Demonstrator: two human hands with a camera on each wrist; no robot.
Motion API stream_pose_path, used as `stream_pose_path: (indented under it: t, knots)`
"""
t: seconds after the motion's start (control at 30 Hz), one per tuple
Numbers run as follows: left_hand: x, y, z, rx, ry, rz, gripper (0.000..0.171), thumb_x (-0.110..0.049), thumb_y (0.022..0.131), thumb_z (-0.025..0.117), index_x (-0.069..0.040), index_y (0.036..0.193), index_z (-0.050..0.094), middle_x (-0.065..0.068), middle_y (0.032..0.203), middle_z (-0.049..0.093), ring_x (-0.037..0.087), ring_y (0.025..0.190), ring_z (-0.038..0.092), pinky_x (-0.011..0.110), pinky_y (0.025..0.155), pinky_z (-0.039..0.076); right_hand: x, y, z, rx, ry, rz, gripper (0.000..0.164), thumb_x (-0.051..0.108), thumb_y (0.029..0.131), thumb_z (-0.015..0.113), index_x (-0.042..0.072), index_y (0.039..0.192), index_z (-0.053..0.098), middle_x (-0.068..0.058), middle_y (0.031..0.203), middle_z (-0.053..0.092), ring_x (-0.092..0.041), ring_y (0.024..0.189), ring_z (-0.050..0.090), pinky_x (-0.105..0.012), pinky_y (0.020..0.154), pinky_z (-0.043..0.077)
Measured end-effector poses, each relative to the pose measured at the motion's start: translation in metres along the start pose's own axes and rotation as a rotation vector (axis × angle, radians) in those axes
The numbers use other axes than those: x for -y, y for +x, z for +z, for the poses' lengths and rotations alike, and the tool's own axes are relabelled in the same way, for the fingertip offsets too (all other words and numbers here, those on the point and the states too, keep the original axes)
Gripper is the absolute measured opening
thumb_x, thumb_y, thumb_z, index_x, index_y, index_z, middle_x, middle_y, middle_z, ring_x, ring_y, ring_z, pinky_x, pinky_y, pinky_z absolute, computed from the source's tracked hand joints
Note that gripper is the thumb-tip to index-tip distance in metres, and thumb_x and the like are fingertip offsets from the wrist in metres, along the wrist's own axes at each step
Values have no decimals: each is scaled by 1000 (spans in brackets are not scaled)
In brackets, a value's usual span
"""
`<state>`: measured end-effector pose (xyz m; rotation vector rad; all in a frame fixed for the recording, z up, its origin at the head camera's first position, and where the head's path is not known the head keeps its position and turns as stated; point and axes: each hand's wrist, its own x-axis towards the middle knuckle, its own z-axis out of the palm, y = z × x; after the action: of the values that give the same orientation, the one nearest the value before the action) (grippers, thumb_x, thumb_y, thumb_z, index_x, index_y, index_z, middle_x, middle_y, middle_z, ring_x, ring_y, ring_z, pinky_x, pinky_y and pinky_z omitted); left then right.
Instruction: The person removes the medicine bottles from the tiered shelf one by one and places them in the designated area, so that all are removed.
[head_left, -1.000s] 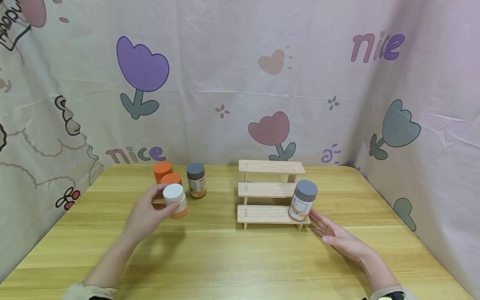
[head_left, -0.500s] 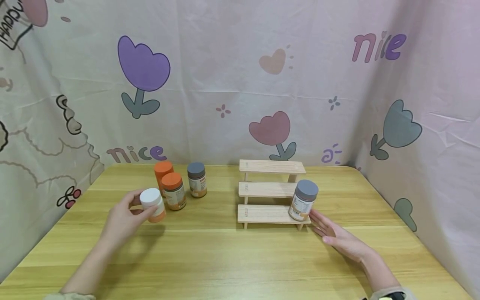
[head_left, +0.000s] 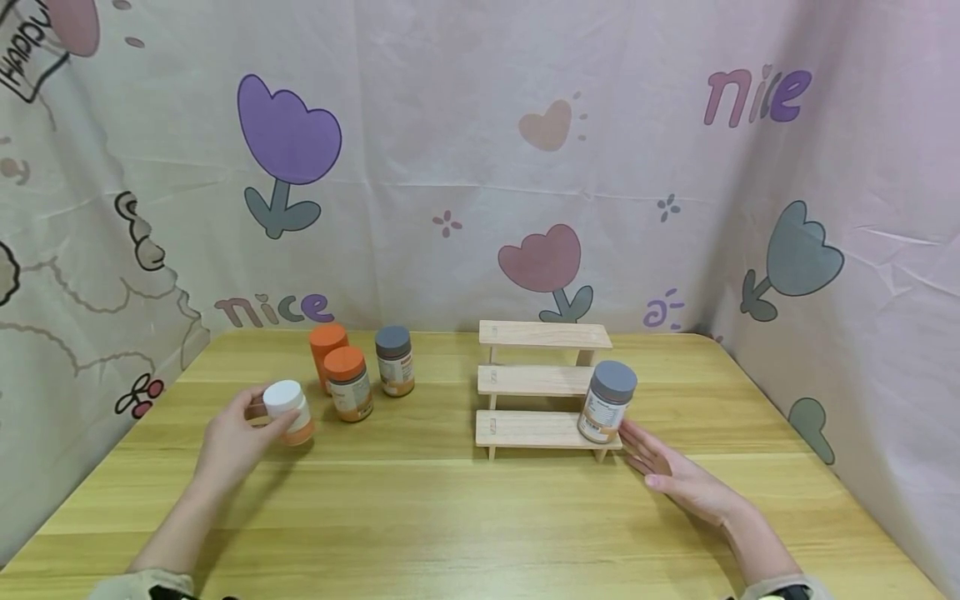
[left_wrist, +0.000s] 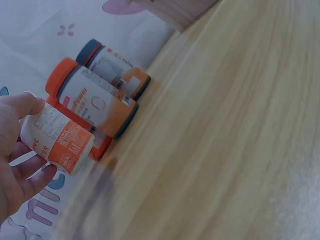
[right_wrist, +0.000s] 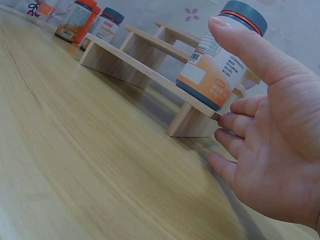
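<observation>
My left hand (head_left: 234,442) pinches a small white-capped pill bottle (head_left: 288,413) with an orange lower label between thumb and fingers. In the left wrist view this pill bottle (left_wrist: 60,137) hangs tilted by the view, close to the tabletop; contact with the table is hard to tell. At the right, a grey-capped supplement bottle (head_left: 604,404) stands upright on the lowest step of a wooden three-step rack (head_left: 525,427), at its right end. Beside it lies my right hand (head_left: 678,479), fingers extended, with fingertips by the rack's end. Whether they touch is unclear.
Right of the left hand stand an orange-capped bottle (head_left: 349,392), an orange bottle (head_left: 322,350) partly hidden behind it, and another grey-capped bottle (head_left: 395,367). A patterned cloth (head_left: 420,125) hangs behind the wooden table (head_left: 450,517).
My left hand has carried the white-capped bottle leftward, away from the orange-capped bottle it was covering, and lower. The right hand and the bottle on the rack have stayed put.
</observation>
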<state>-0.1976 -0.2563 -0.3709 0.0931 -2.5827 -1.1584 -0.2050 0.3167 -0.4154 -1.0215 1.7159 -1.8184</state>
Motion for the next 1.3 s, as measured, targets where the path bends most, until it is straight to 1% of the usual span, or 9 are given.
stream_pose_path:
  t: [0.23,0.37,0.47,0.63,0.73,0.87,1.0,1.2,1.3]
  knots:
    - [13,2,7,-7,12,-21,63,-33,85,67,8,126,44,29,113,54,39,101,54,12,66,41,0,0,1,-11,-2,5,70,-1,95,41,-4,144,-9,-19,150,-14,-5,137,14,-20,107,18]
    - [15,3,9,-8,14,-20,64,-34,85,67,9,127,43,30,112,54,40,100,55,14,66,42,0,1,1,-8,3,-1,71,-1,96,42,-4,144,-10,-22,148,-16,-5,137,14,-20,107,18]
    - [17,3,10,-13,21,-21,63,-33,85,67,9,126,43,30,112,55,40,99,55,20,70,43,1,1,2,-6,8,-1,71,0,96,42,-4,144,-10,-25,145,-19,-4,137,15,-19,107,18]
    - [20,1,12,-8,14,-46,64,-34,86,66,10,126,42,30,113,54,40,102,53,36,78,44,0,1,1,-11,2,15,72,0,96,42,-4,144,-11,-26,144,-21,-3,136,16,-19,106,19]
    - [22,0,13,-6,5,-60,65,-34,86,66,11,126,42,30,113,53,39,103,51,41,80,42,-1,2,1,-12,-5,18,72,1,96,42,-4,144,-10,-26,144,-20,-3,136,16,-18,106,19]
    - [22,1,14,-12,3,-58,66,-34,86,66,11,127,41,30,113,53,38,103,50,43,81,41,0,3,0,-7,-3,7,72,0,96,42,-5,143,-11,-27,143,-21,-4,136,16,-19,106,19]
    - [20,2,14,0,-10,-65,67,-35,86,66,11,128,40,31,115,52,39,105,49,47,84,40,1,3,1,-1,0,1,72,0,96,42,-6,143,-12,-27,143,-21,-4,136,15,-19,106,18]
    - [17,1,16,0,-23,-73,70,-36,84,68,9,129,40,30,116,52,38,106,49,42,81,39,1,2,1,-8,-5,7,72,0,96,42,-5,143,-11,-27,143,-21,-3,136,16,-19,106,18]
    - [17,1,17,-9,-23,-73,70,-36,84,68,9,129,41,30,116,52,37,106,49,43,81,39,1,1,1,-8,-3,8,72,0,96,42,-5,143,-11,-26,143,-21,-3,136,16,-19,106,18]
